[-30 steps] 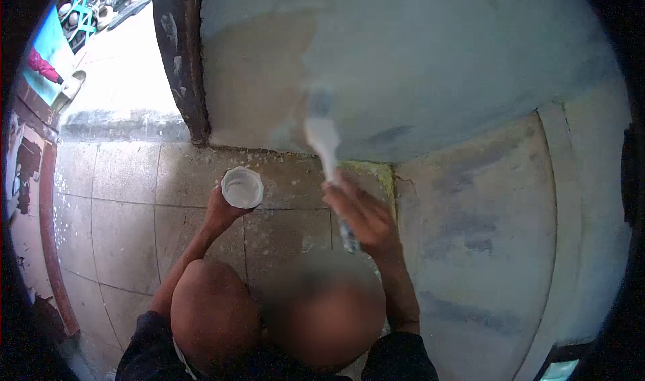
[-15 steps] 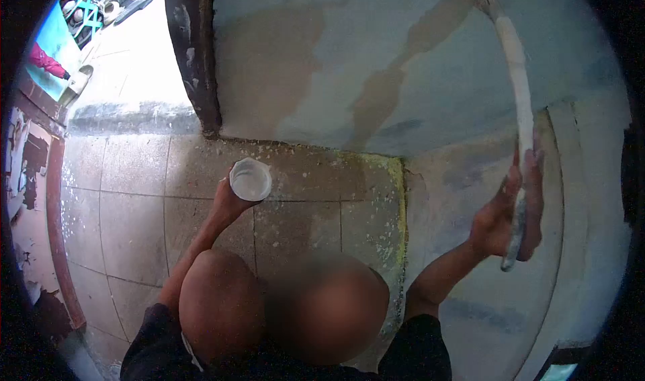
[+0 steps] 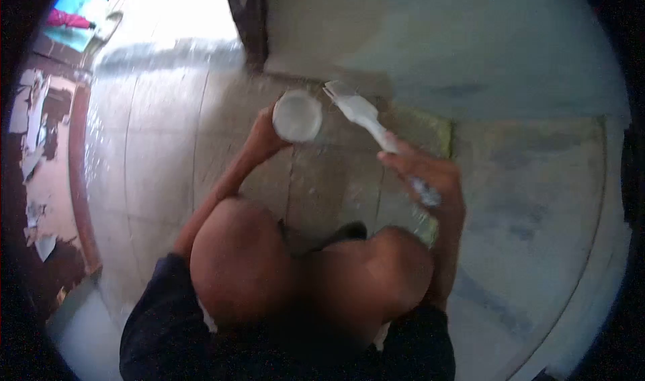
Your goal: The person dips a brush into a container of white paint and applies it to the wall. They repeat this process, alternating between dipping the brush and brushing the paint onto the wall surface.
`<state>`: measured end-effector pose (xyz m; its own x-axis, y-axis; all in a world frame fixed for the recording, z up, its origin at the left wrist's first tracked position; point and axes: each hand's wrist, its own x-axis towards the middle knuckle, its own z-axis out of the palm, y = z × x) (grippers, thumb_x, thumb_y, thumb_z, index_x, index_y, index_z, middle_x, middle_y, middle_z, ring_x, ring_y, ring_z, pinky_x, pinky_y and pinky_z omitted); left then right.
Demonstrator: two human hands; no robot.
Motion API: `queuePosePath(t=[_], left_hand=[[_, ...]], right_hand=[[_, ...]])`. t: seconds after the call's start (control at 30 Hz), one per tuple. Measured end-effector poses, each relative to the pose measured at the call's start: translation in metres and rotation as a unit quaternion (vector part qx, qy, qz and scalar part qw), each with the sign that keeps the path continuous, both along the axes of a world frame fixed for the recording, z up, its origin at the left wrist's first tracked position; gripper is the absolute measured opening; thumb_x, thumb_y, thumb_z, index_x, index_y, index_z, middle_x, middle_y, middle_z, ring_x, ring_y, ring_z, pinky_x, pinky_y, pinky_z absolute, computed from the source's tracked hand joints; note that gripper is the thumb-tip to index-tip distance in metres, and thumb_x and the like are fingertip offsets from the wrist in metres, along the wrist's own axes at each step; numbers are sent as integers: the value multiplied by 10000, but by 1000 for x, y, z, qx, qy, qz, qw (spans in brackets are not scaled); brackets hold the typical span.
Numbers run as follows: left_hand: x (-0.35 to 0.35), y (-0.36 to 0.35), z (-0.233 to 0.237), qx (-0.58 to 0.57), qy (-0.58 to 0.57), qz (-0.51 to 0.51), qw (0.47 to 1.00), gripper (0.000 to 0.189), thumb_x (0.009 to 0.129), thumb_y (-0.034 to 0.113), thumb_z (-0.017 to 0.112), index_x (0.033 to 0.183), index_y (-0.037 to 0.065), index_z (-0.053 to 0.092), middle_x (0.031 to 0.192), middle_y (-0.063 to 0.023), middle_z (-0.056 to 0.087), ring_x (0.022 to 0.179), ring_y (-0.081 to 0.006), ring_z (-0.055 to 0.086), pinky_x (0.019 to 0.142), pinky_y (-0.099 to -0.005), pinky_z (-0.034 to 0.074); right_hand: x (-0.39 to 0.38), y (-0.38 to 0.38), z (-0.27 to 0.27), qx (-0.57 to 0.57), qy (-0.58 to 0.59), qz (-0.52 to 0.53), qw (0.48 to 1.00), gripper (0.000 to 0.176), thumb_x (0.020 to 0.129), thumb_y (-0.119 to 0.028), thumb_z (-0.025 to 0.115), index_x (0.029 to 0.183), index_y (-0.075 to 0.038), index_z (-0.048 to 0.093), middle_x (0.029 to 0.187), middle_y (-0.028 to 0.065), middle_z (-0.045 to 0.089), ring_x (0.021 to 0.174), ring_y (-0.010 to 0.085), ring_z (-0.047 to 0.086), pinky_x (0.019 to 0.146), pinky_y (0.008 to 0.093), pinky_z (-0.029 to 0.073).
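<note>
A round white cup [image 3: 297, 117] with pale contents sits in my left hand [image 3: 266, 136], its fingers wrapped round the far-left side. My right hand [image 3: 430, 173] grips the handle of a white-coated brush [image 3: 363, 112], whose bristles point up and left, a short way to the right of the cup and apart from it. The end of the handle shows below my right palm. Both of my bent knees are under the hands. Motion blurs the brush and the right hand a little.
A painted wall [image 3: 437, 45] rises ahead and another wall [image 3: 531, 213] stands at the right. Tiled floor [image 3: 161, 132] lies below. A dark door frame [image 3: 248, 25] borders a bright opening. At the left is a door with peeling paint [image 3: 50, 152].
My right hand has brought the brush down from the wall and leftward, close to the cup. The view has shifted, and the cup now appears higher and further right.
</note>
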<state>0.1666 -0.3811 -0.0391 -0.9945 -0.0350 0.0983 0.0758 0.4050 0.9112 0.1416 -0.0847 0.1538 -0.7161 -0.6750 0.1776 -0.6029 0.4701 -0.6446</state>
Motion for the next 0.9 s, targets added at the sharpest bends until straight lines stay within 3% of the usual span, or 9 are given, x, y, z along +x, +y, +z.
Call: queuePosePath(t=[0.1, 0.17, 0.27, 0.33, 0.37, 0.47, 0.63, 0.9], left_hand=[[2, 0, -5, 14, -36, -7, 999, 742, 644, 173, 919, 1278, 21, 567, 1204, -139, 674, 1126, -269, 656, 984, -412, 512], [0, 0, -11, 29, -19, -16, 999, 731, 646, 173, 918, 1272, 19, 574, 1218, -139, 668, 1127, -270, 654, 980, -411, 513], [8, 1, -16, 50, -37, -31, 998, 733, 657, 190, 906, 1292, 42, 569, 1259, -129, 640, 1158, -281, 628, 1016, -434, 472], [11, 2, -26, -105, 31, -58, 992, 734, 663, 231, 893, 1304, 75, 570, 1285, -110, 614, 1199, -292, 585, 1061, -454, 399], [12, 3, -27, -108, 31, -67, 991, 734, 663, 231, 893, 1304, 75, 570, 1285, -110, 614, 1199, -292, 585, 1061, -454, 399], [15, 4, -22, -189, 87, -94, 974, 708, 671, 248, 876, 1293, 95, 575, 1278, -90, 611, 1214, -288, 560, 1075, -457, 347], [17, 10, -16, -215, 159, -113, 957, 666, 669, 233, 874, 1252, 89, 586, 1282, -80, 613, 1223, -275, 563, 1052, -451, 370], [15, 12, -13, -195, 178, -127, 956, 697, 660, 237, 878, 1269, 94, 572, 1288, -79, 608, 1211, -277, 566, 1042, -451, 374]], right_hand=[[4, -3, 11, -8, 7, 74, 997, 399, 782, 47, 735, 1144, -121, 741, 1167, 133, 718, 876, 198, 748, 707, 301, 598], [5, -3, 22, 100, -88, 134, 982, 347, 803, -23, 702, 1133, -121, 741, 1220, 142, 694, 908, 224, 745, 715, 314, 607], [2, -15, 4, 63, -47, 195, 978, 358, 818, -57, 662, 1162, -133, 725, 1307, 123, 649, 965, 249, 735, 733, 333, 612], [-2, -19, -9, 108, -47, 220, 968, 365, 855, -82, 603, 1204, -151, 681, 1359, 112, 609, 1009, 283, 712, 803, 376, 597], [-2, -20, -16, 154, -46, 250, 955, 372, 892, -106, 544, 1247, -169, 638, 1410, 100, 570, 1052, 317, 689, 873, 420, 582], [-1, -33, -30, 180, -19, 257, 949, 382, 852, -56, 618, 1213, -167, 677, 1356, 76, 615, 1077, 258, 694, 824, 361, 607], [-2, -46, -42, 198, -1, 269, 943, 301, 868, -68, 601, 1152, -142, 665, 1313, 90, 637, 1073, 279, 688, 853, 374, 602], [-2, -48, -41, 206, -2, 276, 939, 269, 868, -80, 609, 1128, -121, 664, 1295, 129, 641, 1076, 293, 685, 847, 384, 600]])
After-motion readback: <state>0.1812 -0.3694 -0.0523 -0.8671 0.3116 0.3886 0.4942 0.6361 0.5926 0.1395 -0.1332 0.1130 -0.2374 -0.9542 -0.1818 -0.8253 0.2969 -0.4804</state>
